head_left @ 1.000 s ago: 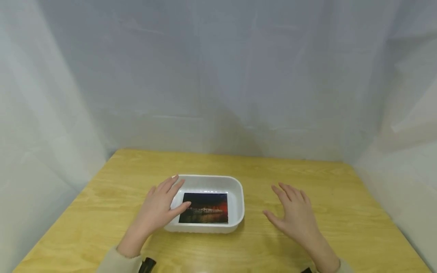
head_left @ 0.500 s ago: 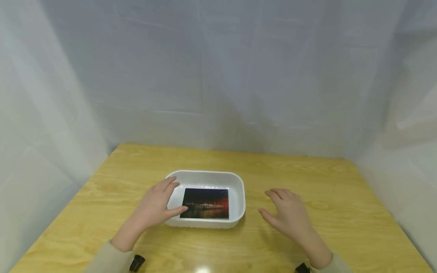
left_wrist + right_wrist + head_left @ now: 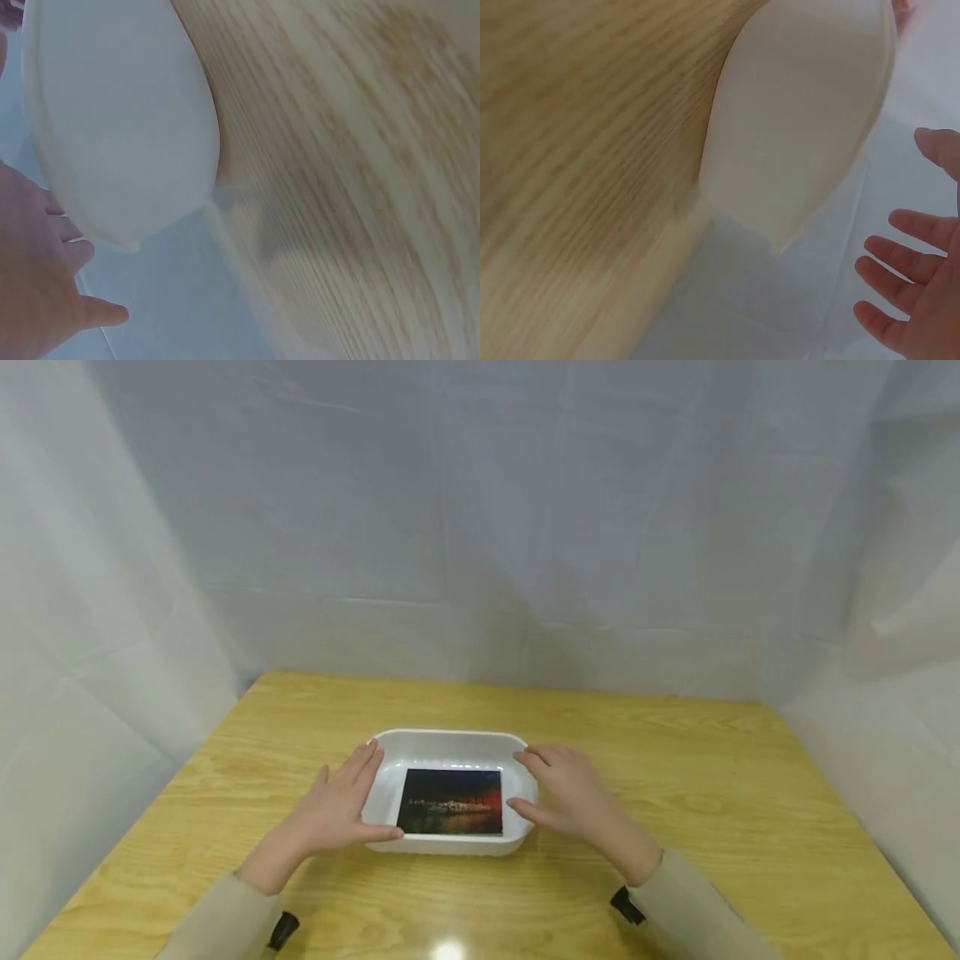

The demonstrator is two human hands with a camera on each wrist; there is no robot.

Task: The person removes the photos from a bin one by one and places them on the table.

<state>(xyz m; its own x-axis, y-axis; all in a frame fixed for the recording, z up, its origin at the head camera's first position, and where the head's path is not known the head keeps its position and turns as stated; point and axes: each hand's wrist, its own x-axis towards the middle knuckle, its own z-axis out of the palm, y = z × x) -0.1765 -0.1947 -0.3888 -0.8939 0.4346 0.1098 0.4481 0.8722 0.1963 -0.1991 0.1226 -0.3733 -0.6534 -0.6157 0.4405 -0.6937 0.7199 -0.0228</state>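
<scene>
A white plastic tray (image 3: pixel 450 844) with rounded corners stands on the table, and a dark photo print (image 3: pixel 450 804) with a lit night scene and a red right side lies flat inside it. My left hand (image 3: pixel 333 807) is at the tray's left end, fingers extended along the rim and thumb over the front left corner. At the opposite end my right hand (image 3: pixel 573 793) has its thumb and fingertips over the right rim. In the right wrist view, the spread fingers (image 3: pixel 911 223) appear apart from the tray wall (image 3: pixel 787 112). Whether the left hand touches the rim is unclear.
The yellow wood-grain table (image 3: pixel 675 760) extends around the tray on every side. Pale cloth sheets (image 3: pixel 480 527) hang behind and on both sides of it. Beneath each sleeve shows a black wrist device (image 3: pixel 627 906).
My right hand has moved left, from beside the tray to its right rim. My left hand has shifted slightly, its thumb now lower at the front corner. The photo stays put in the tray.
</scene>
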